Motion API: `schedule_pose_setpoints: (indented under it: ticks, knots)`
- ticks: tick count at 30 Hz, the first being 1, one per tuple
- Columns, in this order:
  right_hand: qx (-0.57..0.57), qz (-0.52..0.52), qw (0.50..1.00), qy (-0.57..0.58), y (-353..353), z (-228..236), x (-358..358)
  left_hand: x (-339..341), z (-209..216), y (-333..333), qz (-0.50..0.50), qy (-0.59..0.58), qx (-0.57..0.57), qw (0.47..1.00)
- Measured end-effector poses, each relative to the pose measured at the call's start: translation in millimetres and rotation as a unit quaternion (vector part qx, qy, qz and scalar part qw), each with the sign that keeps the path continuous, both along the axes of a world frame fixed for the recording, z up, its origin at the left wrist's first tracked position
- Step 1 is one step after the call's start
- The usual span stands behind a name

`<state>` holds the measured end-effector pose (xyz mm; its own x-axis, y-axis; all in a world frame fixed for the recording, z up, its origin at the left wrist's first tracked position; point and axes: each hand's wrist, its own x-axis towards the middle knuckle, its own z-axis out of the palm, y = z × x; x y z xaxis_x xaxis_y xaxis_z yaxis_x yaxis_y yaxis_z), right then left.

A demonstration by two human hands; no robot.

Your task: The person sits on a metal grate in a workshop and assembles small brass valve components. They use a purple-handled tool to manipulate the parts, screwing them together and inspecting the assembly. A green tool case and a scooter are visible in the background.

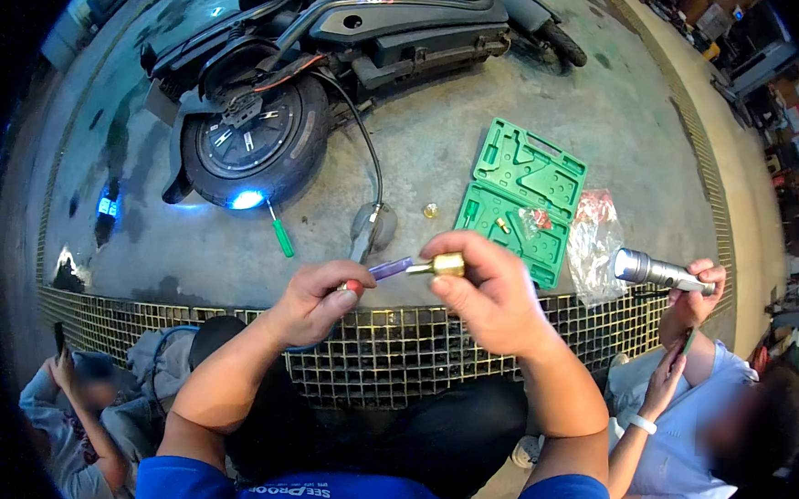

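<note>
My left hand (pixel 319 295) is closed around a slim, translucent purple tube (pixel 391 268), and a small red tip shows beside its thumb. Between the thumb and fingers of my right hand (pixel 497 292) is a brass fitting (pixel 449 263) with a narrow metal tip. That tip points left at the tube's end; I cannot tell whether they touch. Farther off lies a scooter (pixel 404 30) on its side, its black tire (pixel 310 143) turned toward me. A green-handled pick-like tool (pixel 280 237) has its metal shaft against the tire.
An open green tool case (pixel 527 189) lies on the floor beside a clear plastic bag (pixel 596 248). A black hose (pixel 369 142) runs down near my hands. On the right, a person holds a lit flashlight (pixel 659 270); another sits at left. Yellow grating (pixel 392 368) lies below my hands.
</note>
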<state>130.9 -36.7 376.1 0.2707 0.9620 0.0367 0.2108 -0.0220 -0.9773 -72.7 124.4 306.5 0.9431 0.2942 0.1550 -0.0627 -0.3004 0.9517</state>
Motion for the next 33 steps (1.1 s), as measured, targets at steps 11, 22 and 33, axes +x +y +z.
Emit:
schedule_pose_setpoints:
  ticks: [11,22,33]
  knots:
    - [0.024,-0.024,0.993,-0.111,26,5,-67,-9,10,19,0.016,-0.136,0.133,0.982]
    - [0.038,0.034,0.992,-0.117,48,-31,-77,-36,1,33,0.061,-0.069,0.212,0.973]
    - [0.065,0.031,0.989,-0.132,54,-43,-76,-32,-3,35,0.056,-0.067,0.189,0.978]
